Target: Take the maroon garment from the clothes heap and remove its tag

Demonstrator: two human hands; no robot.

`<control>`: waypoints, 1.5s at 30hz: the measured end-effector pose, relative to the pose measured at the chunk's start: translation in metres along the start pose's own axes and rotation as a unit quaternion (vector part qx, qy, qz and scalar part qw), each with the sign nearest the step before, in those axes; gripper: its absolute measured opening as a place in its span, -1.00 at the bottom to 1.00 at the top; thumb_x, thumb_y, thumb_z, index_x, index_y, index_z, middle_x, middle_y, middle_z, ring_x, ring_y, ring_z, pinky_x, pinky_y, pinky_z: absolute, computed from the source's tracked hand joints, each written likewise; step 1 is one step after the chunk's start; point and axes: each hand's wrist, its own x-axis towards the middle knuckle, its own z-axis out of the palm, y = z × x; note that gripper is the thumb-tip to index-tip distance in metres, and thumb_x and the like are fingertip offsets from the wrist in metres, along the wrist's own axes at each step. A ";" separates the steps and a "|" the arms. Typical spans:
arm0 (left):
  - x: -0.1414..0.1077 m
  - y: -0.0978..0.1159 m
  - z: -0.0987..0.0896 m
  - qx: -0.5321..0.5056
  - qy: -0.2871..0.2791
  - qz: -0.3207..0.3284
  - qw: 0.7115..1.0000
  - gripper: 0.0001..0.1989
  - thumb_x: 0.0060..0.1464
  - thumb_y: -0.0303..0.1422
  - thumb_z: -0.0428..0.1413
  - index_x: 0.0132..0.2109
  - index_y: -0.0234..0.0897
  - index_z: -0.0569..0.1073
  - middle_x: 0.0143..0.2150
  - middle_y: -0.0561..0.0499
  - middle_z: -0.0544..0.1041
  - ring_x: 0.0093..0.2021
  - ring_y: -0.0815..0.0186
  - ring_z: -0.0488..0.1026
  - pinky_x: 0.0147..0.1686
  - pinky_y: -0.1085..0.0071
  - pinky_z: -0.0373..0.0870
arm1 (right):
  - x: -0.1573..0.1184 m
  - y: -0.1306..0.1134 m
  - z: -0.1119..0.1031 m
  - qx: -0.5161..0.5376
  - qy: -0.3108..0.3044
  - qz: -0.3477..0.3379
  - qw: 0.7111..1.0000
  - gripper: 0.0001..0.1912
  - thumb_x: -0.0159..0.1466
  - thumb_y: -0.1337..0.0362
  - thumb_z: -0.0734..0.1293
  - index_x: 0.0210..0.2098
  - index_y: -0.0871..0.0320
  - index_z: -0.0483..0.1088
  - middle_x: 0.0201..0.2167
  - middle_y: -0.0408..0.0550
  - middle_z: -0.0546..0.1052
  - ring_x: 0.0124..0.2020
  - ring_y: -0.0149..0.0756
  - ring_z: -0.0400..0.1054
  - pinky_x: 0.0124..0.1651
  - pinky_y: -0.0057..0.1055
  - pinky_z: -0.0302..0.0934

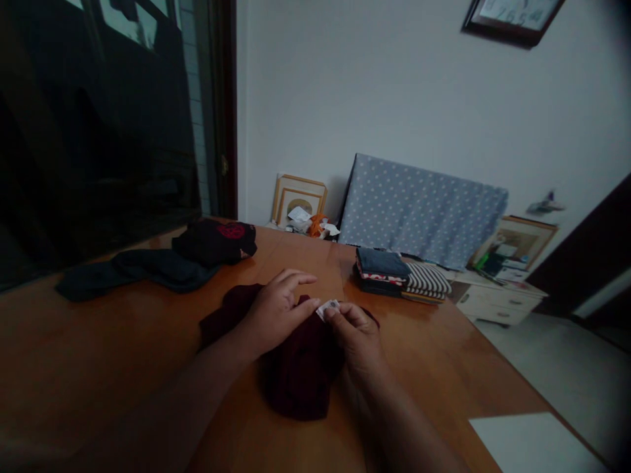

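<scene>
A dark maroon garment (300, 368) lies crumpled on the wooden table in front of me. Between thumb and fingers, my right hand (359, 335) pinches a small white label (327, 309) with dark print, just above the cloth. Whether the label is joined to the garment, I cannot tell. My left hand (279, 309) hovers over the garment's left part with fingers stretched and apart, its thumb tip close to the label's left edge. Part of the garment is hidden beneath both hands.
Folded clothes (382, 266) and a striped garment (426, 282) are stacked at the right back of the wooden table (424, 368). Dark clothes (214, 240) and a blue-grey garment (148, 269) lie at the left. A white sheet (537, 440) is near the right edge.
</scene>
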 end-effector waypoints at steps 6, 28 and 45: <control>-0.006 0.008 0.013 -0.291 -0.156 -0.101 0.938 -0.49 0.08 -0.35 0.24 0.18 -0.27 0.39 0.02 -0.11 0.54 -0.08 0.29 0.50 -0.09 0.35 0.43 | -0.002 -0.001 -0.002 -0.013 -0.032 -0.016 0.999 -0.77 0.16 0.10 0.50 -0.32 0.12 0.53 -0.35 -0.13 0.58 -0.36 -0.38 0.38 -0.25 -0.44 0.21; -0.004 -0.005 0.008 -0.014 -0.099 0.052 0.994 -0.87 0.21 -0.45 0.09 -0.21 -0.26 0.55 -0.25 -0.01 0.56 -0.20 0.30 0.48 -0.21 0.43 0.34 | -0.017 -0.005 -0.003 -0.321 -0.060 -0.329 0.886 -0.78 0.34 0.34 0.34 -0.06 0.02 0.53 -0.27 -0.10 0.57 -0.27 -0.33 0.46 -0.19 -0.38 0.32; -0.007 -0.009 0.004 0.059 -0.067 0.166 0.982 -0.81 0.26 -0.46 0.04 -0.10 -0.26 0.55 -0.23 -0.05 0.54 -0.24 0.30 0.50 -0.24 0.42 0.39 | -0.026 -0.012 -0.001 -0.424 -0.049 -0.425 0.798 -0.74 0.34 0.43 0.26 -0.04 0.09 0.47 -0.47 -0.15 0.37 -0.47 -0.37 0.29 -0.41 -0.41 0.13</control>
